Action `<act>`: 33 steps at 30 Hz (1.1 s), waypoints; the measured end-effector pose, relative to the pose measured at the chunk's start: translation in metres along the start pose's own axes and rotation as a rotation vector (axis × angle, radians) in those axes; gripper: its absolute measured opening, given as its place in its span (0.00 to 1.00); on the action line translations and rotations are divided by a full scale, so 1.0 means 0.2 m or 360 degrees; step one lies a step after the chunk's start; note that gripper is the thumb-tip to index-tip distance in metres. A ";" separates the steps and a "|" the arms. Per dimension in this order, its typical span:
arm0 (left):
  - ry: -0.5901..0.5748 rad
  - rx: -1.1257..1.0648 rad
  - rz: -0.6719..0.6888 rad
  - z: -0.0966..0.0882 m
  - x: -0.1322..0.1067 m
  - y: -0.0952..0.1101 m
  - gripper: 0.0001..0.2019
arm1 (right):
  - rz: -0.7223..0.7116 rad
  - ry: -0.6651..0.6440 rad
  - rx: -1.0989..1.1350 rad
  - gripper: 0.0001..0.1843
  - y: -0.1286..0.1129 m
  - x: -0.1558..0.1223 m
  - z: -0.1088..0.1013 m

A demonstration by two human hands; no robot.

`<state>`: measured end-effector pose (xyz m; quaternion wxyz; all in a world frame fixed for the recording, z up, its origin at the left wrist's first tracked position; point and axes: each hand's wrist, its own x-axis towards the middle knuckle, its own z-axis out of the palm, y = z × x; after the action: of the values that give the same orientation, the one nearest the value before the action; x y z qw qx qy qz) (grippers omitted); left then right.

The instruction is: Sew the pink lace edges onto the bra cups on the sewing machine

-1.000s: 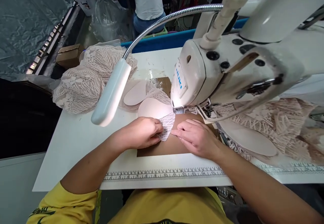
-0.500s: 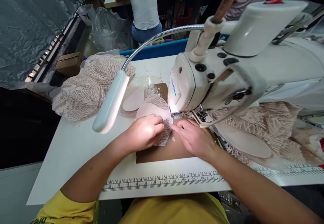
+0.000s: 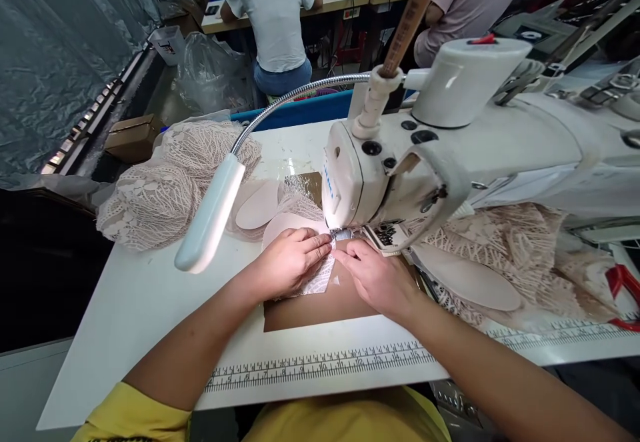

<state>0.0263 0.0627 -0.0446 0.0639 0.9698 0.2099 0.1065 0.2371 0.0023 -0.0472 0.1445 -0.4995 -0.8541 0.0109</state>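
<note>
A small piece of white lace [image 3: 320,280] lies on the brown patch [image 3: 325,309] of the sewing table, its far end at the presser foot [image 3: 341,235] of the white sewing machine [image 3: 400,169]. My left hand [image 3: 290,262] lies on the lace with its fingers together, pressing it down. My right hand [image 3: 373,275] rests just right of the lace, fingertips pressed on its edge near the foot. A pale pink foam cup [image 3: 285,225] sits right behind my left hand.
A gooseneck lamp [image 3: 210,212] hangs over the table's left half. A heap of lace [image 3: 170,175] lies at the back left, more lace and foam cups [image 3: 475,275] under the machine arm. Red scissors [image 3: 623,282] lie at far right. A ruler strip [image 3: 320,365] lines the front edge. Two people sit behind.
Both hands have slid the lace forward toward the presser foot, and less of it shows between them. The camera has tilted up, showing more of the room behind.
</note>
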 end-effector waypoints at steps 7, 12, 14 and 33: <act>-0.0045 0.0072 0.0032 -0.02 -0.01 0.00 0.19 | -0.0024 0.0029 0.0014 0.21 0.01 0.00 -0.01; -0.0027 0.0007 0.0059 -0.03 -0.01 -0.01 0.18 | -0.0197 -0.0056 0.0136 0.20 0.03 -0.02 -0.03; -0.0024 -0.0004 0.0060 -0.04 0.00 -0.01 0.18 | -0.0200 -0.0084 0.0129 0.21 0.03 -0.02 -0.02; -0.0040 0.0076 -0.0100 -0.04 0.00 0.01 0.22 | -0.0018 0.0114 0.0029 0.20 0.04 -0.02 -0.01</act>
<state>0.0248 0.0606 -0.0360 0.0466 0.9653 0.2418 0.0873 0.2456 0.0035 -0.0476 0.1795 -0.4934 -0.8511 -0.0001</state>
